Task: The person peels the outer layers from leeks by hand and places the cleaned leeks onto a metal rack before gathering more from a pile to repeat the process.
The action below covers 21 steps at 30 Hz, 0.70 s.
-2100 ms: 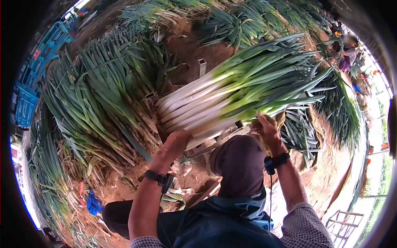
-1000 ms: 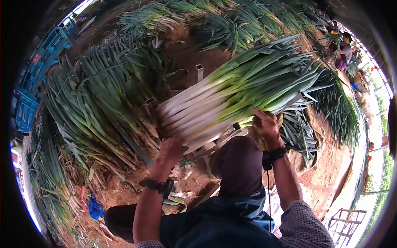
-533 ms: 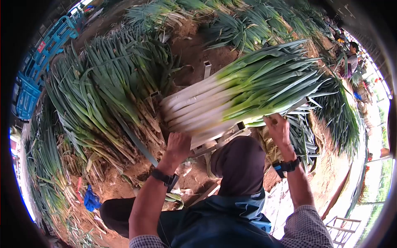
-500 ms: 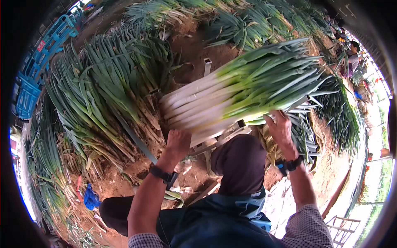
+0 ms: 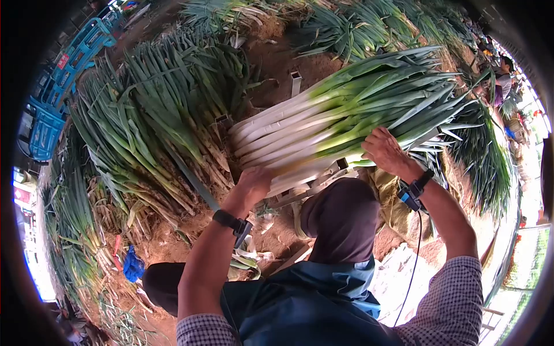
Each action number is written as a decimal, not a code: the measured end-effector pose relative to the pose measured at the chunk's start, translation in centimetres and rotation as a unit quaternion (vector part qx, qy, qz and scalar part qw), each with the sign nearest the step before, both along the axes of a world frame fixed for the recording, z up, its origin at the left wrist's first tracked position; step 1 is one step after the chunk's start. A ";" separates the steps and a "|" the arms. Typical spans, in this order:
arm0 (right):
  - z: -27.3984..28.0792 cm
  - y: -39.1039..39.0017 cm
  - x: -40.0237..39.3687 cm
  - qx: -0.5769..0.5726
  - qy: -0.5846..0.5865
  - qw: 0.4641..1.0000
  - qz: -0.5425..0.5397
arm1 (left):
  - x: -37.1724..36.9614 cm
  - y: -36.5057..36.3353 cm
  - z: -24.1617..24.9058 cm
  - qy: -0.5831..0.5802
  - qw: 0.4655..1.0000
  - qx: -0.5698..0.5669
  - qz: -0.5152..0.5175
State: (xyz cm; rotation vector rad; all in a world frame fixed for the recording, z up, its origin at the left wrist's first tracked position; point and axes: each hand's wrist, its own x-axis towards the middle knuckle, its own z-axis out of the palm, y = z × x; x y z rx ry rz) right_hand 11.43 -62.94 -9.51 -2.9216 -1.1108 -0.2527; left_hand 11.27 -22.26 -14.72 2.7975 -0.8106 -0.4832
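Observation:
A thick pile of leeks (image 5: 300, 130) lies slantwise before me, white stalks to the left and green leaves to the upper right. My left hand (image 5: 254, 183) is closed on the near edge of the pile, by the white root ends; its fingertips are partly hidden. At the green part of the near edge sits my right hand (image 5: 384, 151), fingers curled down onto the leaves. A metal stand (image 5: 314, 187) shows in part beneath the pile, with a square post (image 5: 296, 82) rising behind it.
Untrimmed leeks with soil on them (image 5: 156, 121) are heaped at my left. More leek bundles (image 5: 346, 34) lie along the back, and others (image 5: 482, 155) at the right. Blue crates (image 5: 46, 132) stand far left. Another person (image 5: 503, 81) is at the far right.
My right hand has moved up and in from the near side onto the green leaves, its fingers now curled. My left hand stays at the white ends, slightly higher.

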 end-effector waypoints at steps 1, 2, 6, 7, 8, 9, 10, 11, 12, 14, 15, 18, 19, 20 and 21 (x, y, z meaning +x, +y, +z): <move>-0.2 0.0 0.0 -0.004 -0.002 1.000 0.003 | -0.1 -0.2 0.1 -0.018 1.000 0.007 -0.017; -0.1 0.1 0.0 -0.011 -0.009 1.000 0.006 | 0.0 -0.3 0.3 -0.040 0.999 0.013 -0.033; 0.3 0.1 0.0 -0.037 -0.007 0.999 0.006 | -2.8 -0.4 0.8 -0.092 0.992 -0.013 0.082; 0.6 -0.2 -0.3 -0.045 -0.011 0.999 0.004 | -4.1 -0.2 0.6 -0.164 0.980 -0.058 0.098; 0.7 -0.2 -0.3 -0.051 -0.014 0.999 0.005 | -5.1 0.2 0.5 -0.235 0.960 -0.101 0.116; 0.7 0.3 -0.3 -0.054 -0.017 0.998 0.010 | -5.8 -0.4 1.1 -0.239 0.956 -0.085 0.150; 0.6 0.6 -0.5 -0.060 -0.017 0.998 0.005 | -6.8 -1.1 0.5 -0.265 0.947 -0.105 0.150; 0.8 0.7 -0.6 -0.065 -0.019 0.998 0.003 | -7.7 -1.7 -0.6 -0.294 0.936 -0.124 0.151; 0.9 0.8 -0.3 -0.072 -0.025 0.997 0.004 | -8.3 -3.0 -0.3 -0.251 0.950 -0.127 0.136; 1.0 0.9 0.0 -0.057 -0.019 0.998 0.023 | -8.7 -5.8 -1.0 -0.226 0.958 -0.119 0.129; 1.0 0.8 0.0 -0.047 -0.020 0.998 0.023 | -8.2 -6.7 -1.8 -0.259 0.943 -0.154 0.141; 1.0 0.9 -0.2 -0.043 -0.022 0.999 0.022 | -7.0 -8.3 -3.4 -0.285 0.926 -0.182 0.165; 0.9 0.9 -0.3 -0.044 -0.023 0.999 0.022 | -7.0 -8.5 -3.8 -0.294 0.916 -0.210 0.173; 0.9 0.9 -0.3 -0.040 -0.022 0.999 0.025 | -7.0 -8.4 -4.1 -0.298 0.912 -0.223 0.172; 1.0 1.1 -0.2 -0.036 -0.021 0.999 0.029 | -7.0 -8.2 -4.6 -0.302 0.908 -0.236 0.172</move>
